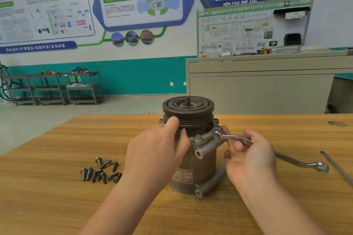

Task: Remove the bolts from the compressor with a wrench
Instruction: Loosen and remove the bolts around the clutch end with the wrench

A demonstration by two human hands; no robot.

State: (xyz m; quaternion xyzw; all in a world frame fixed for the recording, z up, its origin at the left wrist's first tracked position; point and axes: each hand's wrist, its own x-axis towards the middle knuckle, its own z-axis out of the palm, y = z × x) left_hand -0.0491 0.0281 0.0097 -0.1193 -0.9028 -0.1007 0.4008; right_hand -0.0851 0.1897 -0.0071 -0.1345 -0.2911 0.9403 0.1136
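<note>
A grey compressor [198, 170] stands upright on the wooden table [57, 187], its dark grooved pulley [188, 108] on top. My left hand [158, 150] grips the pulley's left side with curled fingers. My right hand [250, 154] holds a silver ring wrench [298, 162] by its shaft. The wrench's near ring end [216, 135] sits at the right side of the compressor's flange. One bolt head [197, 137] shows on the flange front, between my hands. Several removed bolts [101, 170] lie in a loose pile left of the compressor.
A thin metal rod [338, 170] lies at the table's right edge. A knot mark [337, 123] shows on the far right of the tabletop. Behind the table stand a grey cabinet [257, 89] and dark shelf racks [55, 87] along the wall.
</note>
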